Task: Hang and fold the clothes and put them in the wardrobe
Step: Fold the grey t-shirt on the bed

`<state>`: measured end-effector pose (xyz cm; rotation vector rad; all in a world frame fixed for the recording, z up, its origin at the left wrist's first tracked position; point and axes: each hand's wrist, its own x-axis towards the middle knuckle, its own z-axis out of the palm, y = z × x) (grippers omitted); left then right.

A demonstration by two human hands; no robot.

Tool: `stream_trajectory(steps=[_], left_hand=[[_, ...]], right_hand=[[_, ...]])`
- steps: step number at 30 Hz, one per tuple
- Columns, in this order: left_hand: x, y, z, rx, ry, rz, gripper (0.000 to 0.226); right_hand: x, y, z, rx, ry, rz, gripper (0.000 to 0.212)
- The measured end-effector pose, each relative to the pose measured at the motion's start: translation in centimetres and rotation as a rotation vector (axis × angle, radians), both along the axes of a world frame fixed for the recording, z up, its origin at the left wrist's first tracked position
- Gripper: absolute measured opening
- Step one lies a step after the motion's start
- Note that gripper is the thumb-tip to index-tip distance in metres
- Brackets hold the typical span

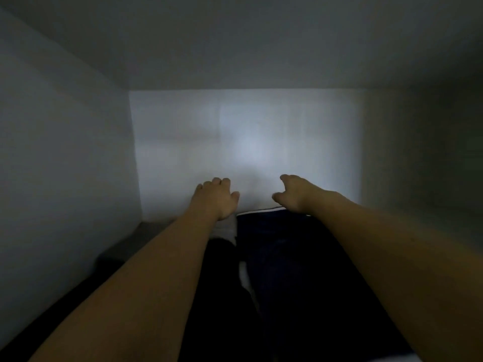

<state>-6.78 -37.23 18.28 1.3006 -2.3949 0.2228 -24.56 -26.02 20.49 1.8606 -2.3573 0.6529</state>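
We see both arms reaching deep into a white wardrobe compartment [78, 152]; the left hand [217, 198] has its fingers curled down at the far end of a grey garment [225, 229]; the right hand [294, 193] hangs loosely curled, holding nothing, above the far edge of the dark folded clothes [287, 270] on the shelf; whether the left grips anything we cannot tell.
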Motion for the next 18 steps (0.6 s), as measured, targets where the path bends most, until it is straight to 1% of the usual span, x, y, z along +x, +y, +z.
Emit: stream_trajectory(steps=[4, 9, 12, 16, 18], left_hand=[[-5.1, 6.0, 0.9, -0.002, 0.015, -0.181, 0.059], [-10.8, 15.4, 0.6, -0.003, -0.021, -0.414, 0.058], [-12.7, 22.9, 0.9, -0.031, -0.034, -0.540, 0.056], [-15.0, 34.5, 1.6, -0.083, 0.027, -0.748, 0.054], [-15.6, 40.6, 1.3, -0.095, 0.028, -0.824, 0.051]], right_hand=[[-2.6, 9.3, 0.1, -0.033, 0.040, -0.183, 0.058], [-5.2, 22.5, -0.4, -0.047, 0.032, -0.430, 0.064], [-5.3, 31.4, -0.7, -0.061, 0.016, -0.569, 0.068], [-4.5, 44.3, -1.6, -0.101, 0.016, -0.727, 0.066], [-3.5, 51.1, -2.2, -0.097, 0.011, -0.809, 0.066]])
